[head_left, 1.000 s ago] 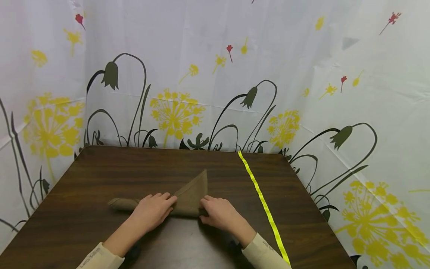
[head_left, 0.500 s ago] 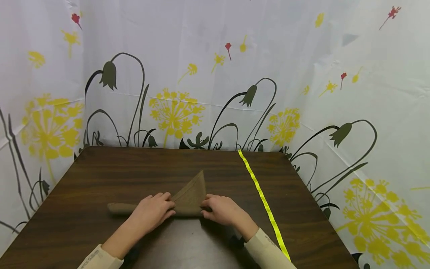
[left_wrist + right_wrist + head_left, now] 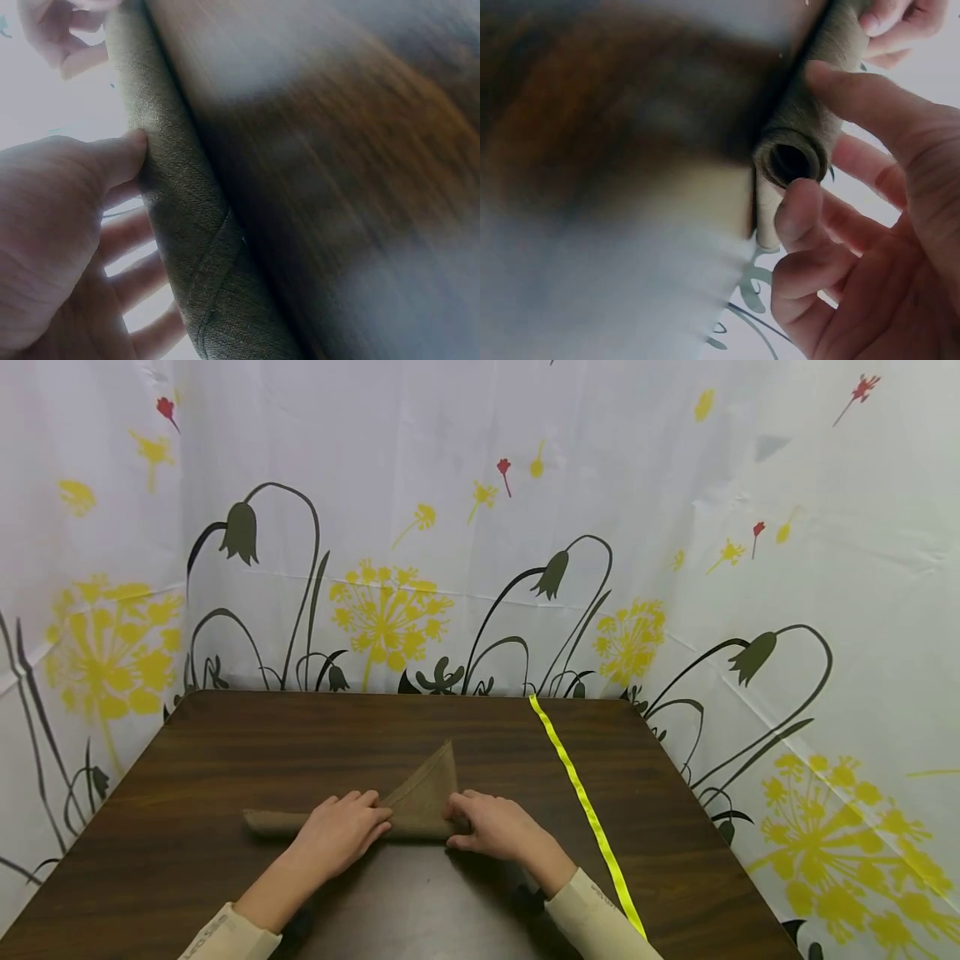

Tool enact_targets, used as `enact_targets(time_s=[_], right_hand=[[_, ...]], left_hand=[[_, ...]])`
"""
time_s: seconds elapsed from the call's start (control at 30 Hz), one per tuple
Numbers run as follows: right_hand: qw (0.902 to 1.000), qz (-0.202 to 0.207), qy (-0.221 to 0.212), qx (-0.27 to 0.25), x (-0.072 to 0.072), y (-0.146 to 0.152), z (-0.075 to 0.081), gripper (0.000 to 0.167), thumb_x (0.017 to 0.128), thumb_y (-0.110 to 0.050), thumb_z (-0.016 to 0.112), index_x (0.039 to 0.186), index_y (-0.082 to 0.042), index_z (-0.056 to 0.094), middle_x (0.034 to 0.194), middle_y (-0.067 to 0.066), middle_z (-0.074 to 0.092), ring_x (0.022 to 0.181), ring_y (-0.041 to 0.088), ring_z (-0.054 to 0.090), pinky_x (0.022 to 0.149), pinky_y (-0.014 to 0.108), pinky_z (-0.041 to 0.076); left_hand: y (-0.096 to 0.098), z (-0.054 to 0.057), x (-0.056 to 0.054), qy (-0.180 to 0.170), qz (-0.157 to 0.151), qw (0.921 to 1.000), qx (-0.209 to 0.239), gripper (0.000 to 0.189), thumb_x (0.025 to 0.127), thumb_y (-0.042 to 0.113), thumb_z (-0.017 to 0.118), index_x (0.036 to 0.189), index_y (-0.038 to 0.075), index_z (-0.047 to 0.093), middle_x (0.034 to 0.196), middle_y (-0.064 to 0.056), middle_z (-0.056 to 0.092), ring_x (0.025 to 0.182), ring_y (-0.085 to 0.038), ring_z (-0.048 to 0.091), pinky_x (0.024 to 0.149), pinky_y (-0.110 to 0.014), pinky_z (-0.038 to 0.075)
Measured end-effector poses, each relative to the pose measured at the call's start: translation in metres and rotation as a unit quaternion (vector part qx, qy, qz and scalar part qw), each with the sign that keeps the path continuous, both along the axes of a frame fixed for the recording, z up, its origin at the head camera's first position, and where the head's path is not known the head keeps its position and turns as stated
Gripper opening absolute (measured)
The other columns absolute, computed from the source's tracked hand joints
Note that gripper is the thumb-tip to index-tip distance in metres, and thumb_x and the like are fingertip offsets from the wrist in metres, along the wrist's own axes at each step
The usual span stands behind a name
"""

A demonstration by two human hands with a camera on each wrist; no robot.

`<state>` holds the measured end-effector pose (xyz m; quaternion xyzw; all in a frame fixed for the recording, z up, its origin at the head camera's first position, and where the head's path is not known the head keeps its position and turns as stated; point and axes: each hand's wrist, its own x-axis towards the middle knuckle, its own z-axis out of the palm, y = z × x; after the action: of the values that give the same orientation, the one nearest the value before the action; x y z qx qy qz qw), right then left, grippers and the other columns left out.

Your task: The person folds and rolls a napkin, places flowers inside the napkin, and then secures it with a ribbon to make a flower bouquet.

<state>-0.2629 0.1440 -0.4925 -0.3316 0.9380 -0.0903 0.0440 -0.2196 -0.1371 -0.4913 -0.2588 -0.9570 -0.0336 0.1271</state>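
A brown cloth lies on the table, rolled into a tube along its near side, with a pointed triangular flap spread flat beyond the roll. My left hand holds the middle of the roll. In the left wrist view the thumb presses the rolled cloth from the near side, with the fingers on its far side. My right hand grips the roll's right end. In the right wrist view its thumb lies on the tube and a curled finger touches the rim of the hollow end.
The dark wood-grain table carries a yellow tape strip running front to back, right of the cloth. A white curtain printed with flowers hangs behind and beside the table.
The flap's tip has shifted slightly left and the roll's left end looks smoother. My right hand's fingers have shifted a little at the right end. My left hand stays on the roll.
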Motion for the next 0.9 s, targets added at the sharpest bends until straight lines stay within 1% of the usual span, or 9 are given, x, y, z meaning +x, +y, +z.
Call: enact_targets(time_s=[0.1,0.2,0.27,0.37,0.47,0.57,0.67,0.77,0.9], right_hand=[[0.9999,-0.005,-0.006,0.011,0.001,0.000,-0.004,0.034,0.097,-0.043,0.082,0.124,-0.030,0.066,0.120,-0.012,0.068,0.092,0.006,0.070,0.075,0.029,0.058],[0.9998,-0.009,-0.005,0.016,0.001,-0.001,-0.007,0.031,0.098,-0.041,0.081,0.123,-0.029,0.066,0.120,-0.010,0.067,0.089,0.007,0.069,0.074,0.029,0.058],[0.9997,-0.011,-0.002,0.020,0.002,-0.001,-0.007,0.030,0.098,-0.041,0.080,0.122,-0.028,0.067,0.118,-0.010,0.067,0.087,0.007,0.068,0.074,0.030,0.058],[0.9995,-0.013,-0.002,0.028,0.003,-0.002,-0.005,0.030,0.097,-0.041,0.079,0.122,-0.027,0.069,0.117,-0.009,0.066,0.085,0.008,0.066,0.074,0.031,0.058],[0.9993,-0.010,-0.010,0.034,0.003,-0.003,-0.002,0.030,0.096,-0.041,0.079,0.122,-0.027,0.071,0.116,-0.009,0.065,0.083,0.007,0.064,0.075,0.031,0.057],[0.9992,-0.004,-0.019,0.035,0.003,-0.004,0.002,0.030,0.097,-0.041,0.078,0.123,-0.026,0.073,0.114,-0.009,0.065,0.080,0.006,0.061,0.074,0.030,0.056],[0.9992,-0.003,-0.023,0.034,0.002,-0.003,0.004,0.032,0.098,-0.041,0.075,0.126,-0.025,0.075,0.114,-0.009,0.065,0.080,0.006,0.060,0.075,0.031,0.056],[0.9992,-0.008,-0.023,0.030,-0.001,-0.002,0.003,0.034,0.100,-0.043,0.073,0.129,-0.025,0.077,0.118,-0.009,0.068,0.085,0.006,0.064,0.079,0.032,0.058],[0.9994,-0.014,-0.025,0.017,-0.004,0.000,0.000,0.036,0.101,-0.045,0.073,0.131,-0.025,0.074,0.122,-0.010,0.071,0.094,0.006,0.068,0.083,0.031,0.059]], left_hand=[[0.000,-0.002,0.000,-0.010,0.003,0.9999,-0.004,0.020,0.103,0.032,0.074,0.117,0.021,0.082,0.100,0.003,0.068,0.085,-0.019,0.064,0.069,-0.040,0.053],[0.000,-0.005,0.001,-0.002,-0.003,1.0000,-0.004,0.026,0.103,0.034,0.074,0.124,0.021,0.078,0.103,0.002,0.068,0.086,-0.020,0.066,0.072,-0.043,0.056],[-0.001,-0.006,0.002,0.005,-0.013,0.9999,0.002,0.031,0.101,0.038,0.075,0.128,0.021,0.074,0.105,0.002,0.067,0.087,-0.020,0.067,0.073,-0.043,0.056],[-0.002,-0.008,0.003,0.017,-0.032,0.9993,0.008,0.036,0.097,0.042,0.080,0.126,0.022,0.072,0.106,0.002,0.065,0.087,-0.019,0.067,0.071,-0.042,0.056],[-0.002,-0.009,0.004,0.029,-0.042,0.9986,0.009,0.032,0.094,0.040,0.083,0.120,0.023,0.076,0.106,0.002,0.064,0.088,-0.018,0.066,0.069,-0.039,0.053],[-0.001,-0.007,0.003,0.035,-0.038,0.9986,0.005,0.026,0.094,0.038,0.083,0.116,0.025,0.080,0.105,0.002,0.065,0.090,-0.019,0.065,0.069,-0.038,0.052],[0.000,-0.006,0.003,0.032,-0.030,0.9990,0.002,0.023,0.096,0.036,0.082,0.116,0.025,0.081,0.103,0.002,0.066,0.090,-0.019,0.064,0.072,-0.040,0.052],[0.001,-0.008,0.002,0.036,-0.024,0.9991,0.000,0.025,0.098,0.035,0.079,0.120,0.023,0.081,0.102,0.002,0.066,0.090,-0.019,0.064,0.073,-0.040,0.053],[0.001,-0.010,0.000,0.058,-0.023,0.9980,-0.008,0.025,0.101,0.032,0.077,0.123,0.021,0.078,0.101,0.000,0.064,0.089,-0.020,0.063,0.073,-0.041,0.054]])
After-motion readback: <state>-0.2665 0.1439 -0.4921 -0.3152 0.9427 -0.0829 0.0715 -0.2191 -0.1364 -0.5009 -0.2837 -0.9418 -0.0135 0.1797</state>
